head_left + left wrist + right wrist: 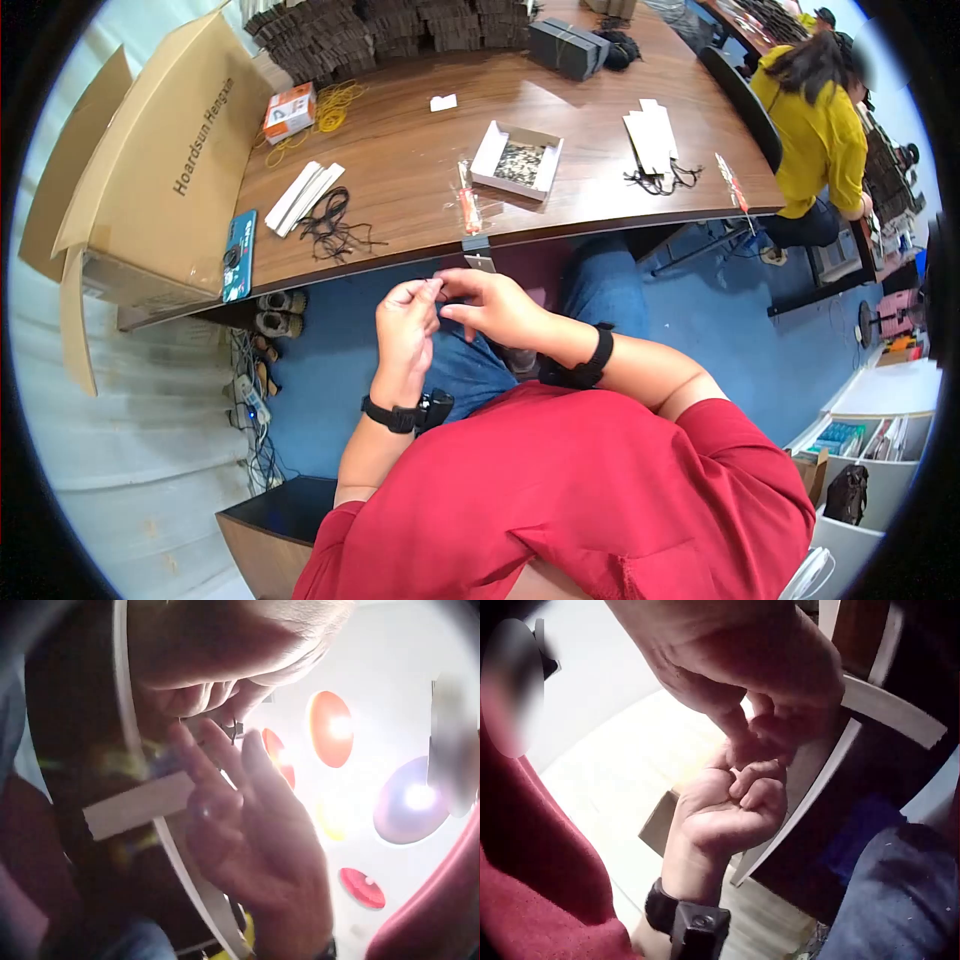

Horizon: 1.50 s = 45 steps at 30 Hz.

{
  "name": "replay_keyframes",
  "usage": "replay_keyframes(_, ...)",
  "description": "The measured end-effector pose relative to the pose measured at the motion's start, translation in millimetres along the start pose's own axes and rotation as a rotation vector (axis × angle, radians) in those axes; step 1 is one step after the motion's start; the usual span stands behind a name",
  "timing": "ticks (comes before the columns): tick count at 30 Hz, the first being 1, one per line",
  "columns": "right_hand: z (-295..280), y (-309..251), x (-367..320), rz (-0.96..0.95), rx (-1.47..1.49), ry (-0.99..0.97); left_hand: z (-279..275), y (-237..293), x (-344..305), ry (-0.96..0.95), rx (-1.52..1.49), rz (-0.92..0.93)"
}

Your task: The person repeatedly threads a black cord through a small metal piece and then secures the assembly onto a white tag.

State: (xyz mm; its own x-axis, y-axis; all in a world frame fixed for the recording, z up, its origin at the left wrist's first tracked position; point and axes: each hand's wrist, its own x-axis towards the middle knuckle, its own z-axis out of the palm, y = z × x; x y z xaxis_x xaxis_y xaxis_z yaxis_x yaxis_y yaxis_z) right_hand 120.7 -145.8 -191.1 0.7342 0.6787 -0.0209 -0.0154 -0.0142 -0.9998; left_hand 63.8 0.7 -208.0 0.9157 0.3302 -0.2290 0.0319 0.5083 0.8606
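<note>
Both hands meet just below the near edge of the brown table (400, 170), over my lap. My left hand (405, 322) has its fingers curled, and its thumb and forefinger pinch a small dark piece (235, 732) that is mostly hidden. My right hand (492, 305) comes in from the right and pinches the same spot with its fingertips (763, 742). In the right wrist view the left hand (731, 810) sits fist-like under the right hand (750, 660). I cannot tell what the piece is.
On the table lie a small open box (517, 160) of dark bits, white strips (305, 197), black cords (335, 228), an orange box (290, 112) and stacks of dark pieces (390, 30). A large carton (165, 170) stands at the left. A person in yellow (815, 120) sits far right.
</note>
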Motion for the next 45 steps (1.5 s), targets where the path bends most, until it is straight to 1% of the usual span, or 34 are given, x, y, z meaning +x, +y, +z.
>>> replay_keyframes(1, -0.6, 2.5, 3.1, 0.041, 0.058, -0.032, 5.8, -1.5, -3.8, -0.017, -0.035, -0.034)
replay_keyframes(3, -6.9, 0.1, 5.7, 0.204, 0.032, 0.019, 4.8, -1.6, -4.1, -0.064, -0.048, -0.027)
replay_keyframes(6, -11.1, -5.1, 1.1, 0.128, 0.157, 0.045, 7.5, 0.0, -3.9, -0.076, -0.009, -0.046)
replay_keyframes(9, -17.5, -3.5, -0.3, 0.111, 0.322, 0.004, 7.8, 2.3, -1.2, -0.045, -0.002, -0.007)
replay_keyframes(10, -22.2, -7.3, -2.2, 0.081, 0.335, 0.023, 5.7, 3.0, 0.6, -0.007, 0.089, 0.035)
replay_keyframes(11, -28.5, -13.9, -4.5, 0.032, 0.241, 0.105, 0.9, 3.7, 0.2, 0.058, 0.177, 0.136)
replay_keyframes(12, -35.8, -21.6, -7.4, -0.177, 0.013, 0.194, -7.3, 2.3, 3.6, 0.122, 0.364, 0.387)
replay_keyframes(13, -43.8, -29.9, -11.1, -0.384, -0.216, 0.275, -2.9, 8.4, 2.9, 0.192, 0.549, 0.638)
replay_keyframes(14, -52.2, -41.8, -16.5, -0.476, -0.434, 0.275, 2.2, 16.7, -7.5, 0.194, 0.773, 0.806)
replay_keyframes(15, -57.3, -56.8, -22.2, -0.522, -0.544, 0.163, 18.1, 31.3, -17.7, 0.087, 0.853, 0.923)
replay_keyframes(17, -62.5, -73.1, -27.9, -0.476, -0.709, -0.148, 47.5, 53.8, -31.9, -0.124, 1.021, 1.140)
replay_keyframes(18, -61.4, -79.0, -30.2, -0.469, -0.755, -0.201, 58.2, 60.6, -36.1, -0.260, 1.014, 1.039)
replay_keyframes(19, -58.8, -78.7, -28.6, -0.493, -0.765, -0.140, 66.2, 64.2, -37.3, -0.390, 1.001, 0.936)
replay_keyframes(21, -54.3, -77.0, -22.0, -0.544, -0.783, -0.012, 66.6, 48.9, -26.8, -0.495, 0.817, 0.688)
replay_keyframes(22, -56.5, -76.0, -16.6, -0.506, -0.866, 0.037, 66.6, 40.9, -21.2, -0.427, 0.676, 0.509)
replay_keyframes(23, -58.4, -69.2, -9.7, -0.501, -0.872, 0.114, 65.2, 40.6, -19.4, -0.356, 0.646, 0.276)
replay_keyframes(25, -64.2, -69.7, -4.2, -0.362, -0.945, 0.082, 58.0, 33.0, -0.5, -0.339, 0.827, 0.557)
replay_keyframes(28, -80.8, -56.4, 14.9, -0.307, -0.887, 0.063, 55.5, 31.8, 13.4, -0.303, 0.902, 0.658)
replay_keyframes(29, -89.4, -55.8, 23.9, -0.289, -0.880, 0.066, 53.3, 32.9, 18.6, -0.257, 0.914, 0.635)
replay_keyframes(31, -112.4, -62.2, 49.6, -0.241, -1.001, 0.319, 46.8, 38.1, 30.1, -0.166, 0.940, 0.590)
replay_keyframes(32, -128.9, -58.7, 63.2, -0.292, -1.181, 0.378, 41.4, 43.1, 36.2, -0.141, 0.868, 0.590)
replay_keyframes(33, -141.5, -53.2, 73.6, -0.343, -1.358, 0.434, 30.5, 44.4, 46.1, -0.140, 0.733, 0.611)
replay_keyframes(34, -143.9, -57.2, 76.9, -0.253, -1.420, 0.369, 29.7, 61.3, 44.2, -0.105, 0.620, 0.558)
replay_keyframes(35, -143.8, -62.1, 79.7, -0.165, -1.481, 0.299, 25.2, 80.6, 41.1, -0.094, 0.387, 0.414)
replay_keyframes(36, -142.6, -60.9, 83.7, -0.110, -1.578, 0.248, 16.1, 100.1, 37.8, -0.150, 0.174, 0.371)
replay_keyframes(37, -142.6, -57.3, 87.9, -0.107, -1.624, 0.250, 13.3, 119.4, 29.1, -0.172, 0.026, 0.390)
replay_keyframes(38, -143.6, -53.3, 91.7, -0.105, -1.671, 0.252, 9.4, 137.3, 22.6, -0.199, -0.030, 0.453)
replay_keyframes(40, -145.9, -46.5, 97.7, -0.129, -1.715, 0.264, 10.0, 171.1, 11.5, -0.218, -0.037, 0.666)
replay_keyframes(41, -144.5, -44.5, 98.8, -0.127, -1.705, 0.288, 6.7, 186.6, 9.3, -0.299, -0.047, 0.741)
replay_keyframes(43, -141.7, -45.1, 98.8, -0.116, -1.689, 0.346, 8.3, 211.0, -0.1, -0.309, -0.203, 0.773)
replay_keyframes(45, -141.6, -43.9, 96.8, -0.199, -1.618, 0.397, 12.2, 220.0, -18.5, -0.446, -0.337, 0.716)
